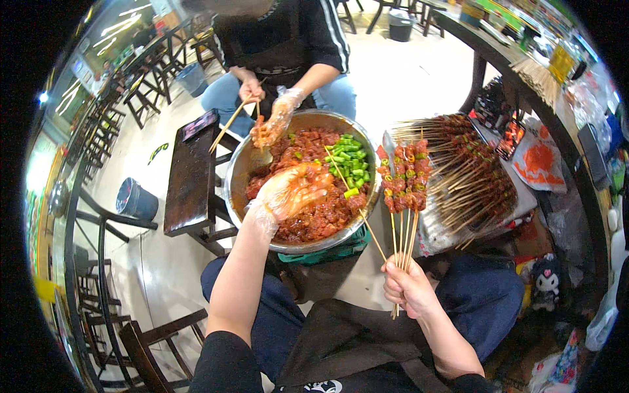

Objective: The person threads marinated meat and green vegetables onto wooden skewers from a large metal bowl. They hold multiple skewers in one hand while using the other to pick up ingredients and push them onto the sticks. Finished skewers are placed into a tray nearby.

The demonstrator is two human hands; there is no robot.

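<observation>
My left hand [295, 191], in a clear plastic glove, lies palm up over red marinated meat [314, 223] in a large metal bowl [366, 216]. Its fingers are spread somewhat; whether a piece of meat lies in them I cannot tell. Chopped green peppers [350, 157] sit at the bowl's right side. Bare, my right hand [408, 285] grips several bamboo skewers by their lower ends. Most are loaded with meat and green pepper [403, 177]. One skewer [374, 238] slants left over the bowl, carrying a meat piece and a green pepper piece.
Across the bowl, a person's gloved hand [275, 123] and bare hand [251, 91] handle skewers. Loaded skewers [471, 182] are piled on a tray at the right. A dark wooden stool [189, 182] with a phone [199, 125] stands left. A green crate [329, 253] is under the bowl.
</observation>
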